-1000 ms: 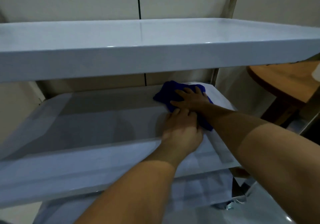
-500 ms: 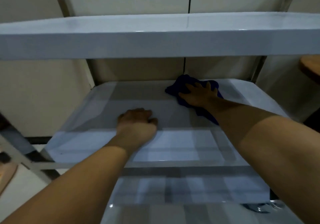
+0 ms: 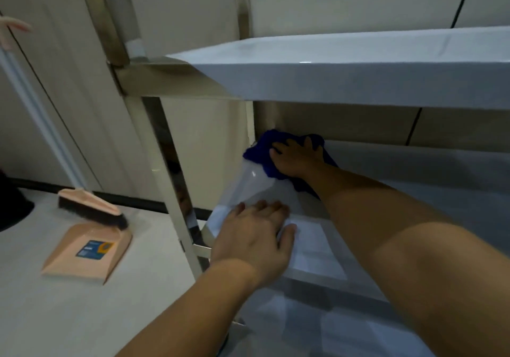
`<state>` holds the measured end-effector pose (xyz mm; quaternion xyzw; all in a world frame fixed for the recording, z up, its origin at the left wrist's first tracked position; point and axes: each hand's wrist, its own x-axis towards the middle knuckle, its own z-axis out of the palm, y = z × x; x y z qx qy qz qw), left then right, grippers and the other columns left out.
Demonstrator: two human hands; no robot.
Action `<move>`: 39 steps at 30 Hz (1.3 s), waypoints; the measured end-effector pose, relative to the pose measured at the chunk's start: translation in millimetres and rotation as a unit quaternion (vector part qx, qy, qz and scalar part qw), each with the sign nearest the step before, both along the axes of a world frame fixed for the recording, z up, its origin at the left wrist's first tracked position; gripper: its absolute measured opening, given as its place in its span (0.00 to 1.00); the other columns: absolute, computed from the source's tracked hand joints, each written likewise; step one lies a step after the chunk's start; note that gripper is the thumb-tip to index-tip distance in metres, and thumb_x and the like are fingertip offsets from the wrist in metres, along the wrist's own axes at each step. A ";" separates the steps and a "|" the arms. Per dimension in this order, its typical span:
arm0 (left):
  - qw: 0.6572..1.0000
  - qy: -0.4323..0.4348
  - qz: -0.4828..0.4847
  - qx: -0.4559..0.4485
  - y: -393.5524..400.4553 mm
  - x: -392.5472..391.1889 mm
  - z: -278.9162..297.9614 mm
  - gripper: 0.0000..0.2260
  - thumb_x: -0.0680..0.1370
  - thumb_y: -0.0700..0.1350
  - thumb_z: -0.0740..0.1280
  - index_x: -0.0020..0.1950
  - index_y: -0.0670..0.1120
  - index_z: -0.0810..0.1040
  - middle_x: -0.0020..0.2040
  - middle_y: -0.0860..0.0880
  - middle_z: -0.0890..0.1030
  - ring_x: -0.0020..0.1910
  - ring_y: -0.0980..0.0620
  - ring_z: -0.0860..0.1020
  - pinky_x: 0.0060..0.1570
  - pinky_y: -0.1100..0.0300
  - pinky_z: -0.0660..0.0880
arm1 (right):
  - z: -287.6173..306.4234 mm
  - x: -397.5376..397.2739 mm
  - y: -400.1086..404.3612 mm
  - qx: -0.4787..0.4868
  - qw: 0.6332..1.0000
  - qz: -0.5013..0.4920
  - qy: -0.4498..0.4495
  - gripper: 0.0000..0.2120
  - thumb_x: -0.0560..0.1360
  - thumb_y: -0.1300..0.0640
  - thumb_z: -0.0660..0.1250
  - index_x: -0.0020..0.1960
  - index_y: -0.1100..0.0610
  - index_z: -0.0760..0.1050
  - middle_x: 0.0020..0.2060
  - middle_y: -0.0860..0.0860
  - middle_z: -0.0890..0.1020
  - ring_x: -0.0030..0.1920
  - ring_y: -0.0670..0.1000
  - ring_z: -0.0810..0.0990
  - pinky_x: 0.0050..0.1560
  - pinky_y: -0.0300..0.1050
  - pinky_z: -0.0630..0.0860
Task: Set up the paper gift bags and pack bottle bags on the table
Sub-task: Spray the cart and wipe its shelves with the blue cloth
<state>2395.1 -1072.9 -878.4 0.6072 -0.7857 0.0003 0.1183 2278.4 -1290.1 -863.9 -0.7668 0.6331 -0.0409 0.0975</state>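
Both arms are bare and extended forward beneath the top shelf. Left hand (image 3: 255,239): palm down, fingers together and slightly curled, resting flat at the front left corner of the middle shelf (image 3: 317,263). Right hand (image 3: 298,158): palm down, fingers spread, pressed onto a blue cloth (image 3: 260,149) at the back left corner. Right forearm crosses diagonally above the shelf surface. Neither hand encloses anything.

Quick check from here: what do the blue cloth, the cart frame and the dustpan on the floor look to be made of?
Blue cloth: soft, fuzzy fabric, probably microfibre; it bunches under the right hand.
Cart frame: polished metal, likely stainless steel; its upright mirrors the room.
Dustpan: smooth matte peach plastic, by its moulded shape, with a printed label.
The left hand rests flat on the glossy middle shelf.
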 end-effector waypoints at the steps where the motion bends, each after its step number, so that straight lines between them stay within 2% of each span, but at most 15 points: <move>1: 1.000 0.003 -0.001 -0.013 -1.6 0.4 -1.1 0.27 0.82 0.62 0.46 0.78 0.55 0.66 0.77 0.56 0.69 0.76 0.54 0.64 0.77 0.50 0.56 | -0.8 10.0 -2.7 -0.006 1.000 0.011 -0.005 0.29 0.82 0.35 0.40 0.81 0.39 0.48 0.82 0.48 0.49 0.79 0.66 0.42 0.75 0.71 0.42; 6: 1.000 0.010 -0.019 -0.013 -1.4 2.4 -1.1 0.24 0.84 0.60 0.48 0.76 0.54 0.69 0.75 0.54 0.72 0.75 0.53 0.65 0.76 0.50 0.56 | -6.7 44.9 14.8 -0.012 0.996 0.086 0.001 0.29 0.79 0.35 0.40 0.79 0.37 0.54 0.81 0.48 0.52 0.79 0.65 0.47 0.74 0.73 0.43; 8: 0.999 0.012 -0.020 -0.023 -3.3 4.1 -1.7 0.23 0.83 0.60 0.48 0.72 0.54 0.73 0.70 0.54 0.76 0.71 0.53 0.69 0.74 0.50 0.60 | -7.5 47.1 35.6 -0.015 0.994 0.105 -0.016 0.27 0.81 0.37 0.46 0.79 0.37 0.54 0.81 0.47 0.53 0.80 0.64 0.46 0.75 0.72 0.43; 11: 0.999 0.018 -0.013 -0.036 -4.0 7.1 -5.1 0.20 0.83 0.59 0.50 0.61 0.54 0.79 0.58 0.55 0.82 0.57 0.54 0.76 0.65 0.53 0.67 | -9.8 36.9 67.4 -0.029 0.992 0.122 -0.022 0.26 0.81 0.38 0.48 0.79 0.37 0.54 0.81 0.47 0.55 0.80 0.62 0.48 0.76 0.68 0.48; 14: 1.000 0.005 -0.004 -0.003 -0.1 1.1 8.0 0.15 0.82 0.55 0.55 0.51 0.52 0.79 0.49 0.51 0.83 0.48 0.50 0.78 0.53 0.56 0.69 | -12.3 12.5 83.9 -0.033 0.994 0.102 -0.027 0.26 0.82 0.38 0.48 0.79 0.40 0.55 0.80 0.48 0.57 0.79 0.60 0.50 0.77 0.63 0.52; 17: 0.999 -0.038 -0.014 0.032 1.7 -16.7 25.6 0.16 0.83 0.57 0.55 0.49 0.51 0.78 0.47 0.49 0.82 0.44 0.49 0.77 0.44 0.56 0.71 | -13.2 -22.9 93.3 -0.031 0.996 0.076 -0.033 0.27 0.82 0.39 0.47 0.80 0.41 0.56 0.80 0.48 0.58 0.79 0.61 0.52 0.77 0.62 0.53; 19: 0.997 -0.041 -0.045 0.039 7.3 -40.1 27.2 0.18 0.83 0.60 0.54 0.56 0.50 0.77 0.50 0.49 0.80 0.47 0.49 0.76 0.46 0.55 0.71 | -10.8 -52.7 99.9 -0.026 0.998 0.046 -0.040 0.26 0.83 0.39 0.49 0.80 0.41 0.55 0.80 0.48 0.57 0.79 0.60 0.50 0.77 0.63 0.53; 21: 0.993 -0.042 -0.110 0.024 20.0 -75.5 22.6 0.23 0.82 0.62 0.53 0.64 0.49 0.75 0.60 0.47 0.79 0.57 0.46 0.75 0.56 0.54 0.72 | -9.0 -89.6 105.8 -0.027 0.999 0.010 -0.040 0.26 0.83 0.39 0.49 0.80 0.41 0.54 0.81 0.48 0.56 0.80 0.60 0.48 0.77 0.64 0.52; 23: 0.980 -0.069 -0.184 0.037 35.6 -116.2 19.0 0.29 0.81 0.66 0.50 0.75 0.50 0.68 0.73 0.45 0.71 0.70 0.42 0.67 0.69 0.51 0.64 | -8.4 -132.3 109.6 -0.021 0.999 -0.029 -0.038 0.28 0.83 0.38 0.48 0.81 0.41 0.53 0.81 0.48 0.54 0.80 0.59 0.48 0.78 0.64 0.50; 25: 0.965 -0.105 -0.229 0.071 45.7 -155.2 16.7 0.32 0.82 0.67 0.50 0.82 0.51 0.56 0.81 0.43 0.58 0.78 0.41 0.56 0.76 0.47 0.53 | -8.3 -178.5 112.9 -0.020 0.998 -0.062 -0.025 0.30 0.80 0.35 0.45 0.81 0.41 0.52 0.81 0.49 0.54 0.80 0.60 0.49 0.78 0.63 0.50; 27: 0.960 -0.127 -0.235 0.079 48.3 -182.9 17.0 0.33 0.82 0.66 0.50 0.83 0.51 0.50 0.82 0.40 0.53 0.80 0.40 0.51 0.77 0.46 0.48 | -6.9 -224.2 119.9 -0.017 0.994 -0.103 -0.015 0.31 0.79 0.35 0.44 0.81 0.41 0.51 0.81 0.50 0.54 0.80 0.60 0.49 0.78 0.63 0.50; 32: 0.947 -0.191 -0.245 0.078 43.9 -207.6 21.9 0.32 0.84 0.61 0.49 0.82 0.44 0.50 0.82 0.43 0.52 0.80 0.42 0.52 0.78 0.47 0.49 | 0.9 -323.6 156.2 -0.014 0.975 -0.218 -0.024 0.27 0.83 0.38 0.48 0.81 0.40 0.51 0.81 0.46 0.53 0.81 0.58 0.45 0.77 0.66 0.50; 34: 0.945 -0.205 -0.240 0.090 41.3 -213.0 31.9 0.32 0.83 0.62 0.52 0.81 0.45 0.55 0.81 0.43 0.58 0.78 0.42 0.59 0.76 0.49 0.57 | 4.6 -352.4 169.2 -0.016 0.968 -0.250 -0.026 0.27 0.83 0.38 0.49 0.81 0.40 0.51 0.81 0.45 0.53 0.81 0.58 0.45 0.77 0.67 0.49; 36: 0.945 -0.211 -0.232 0.095 38.4 -220.1 42.7 0.30 0.81 0.63 0.56 0.77 0.46 0.62 0.76 0.44 0.65 0.71 0.43 0.68 0.69 0.50 0.67 | 8.1 -376.2 183.2 -0.009 0.959 -0.282 -0.027 0.28 0.82 0.37 0.49 0.81 0.40 0.52 0.81 0.44 0.54 0.81 0.58 0.44 0.76 0.69 0.49; 39: 0.946 -0.207 -0.220 0.116 40.3 -224.9 50.4 0.29 0.81 0.62 0.58 0.77 0.47 0.63 0.76 0.45 0.66 0.70 0.44 0.69 0.67 0.52 0.68 | 11.8 -401.8 211.6 0.002 0.942 -0.334 -0.035 0.30 0.81 0.34 0.50 0.81 0.39 0.52 0.81 0.44 0.51 0.81 0.58 0.40 0.75 0.72 0.45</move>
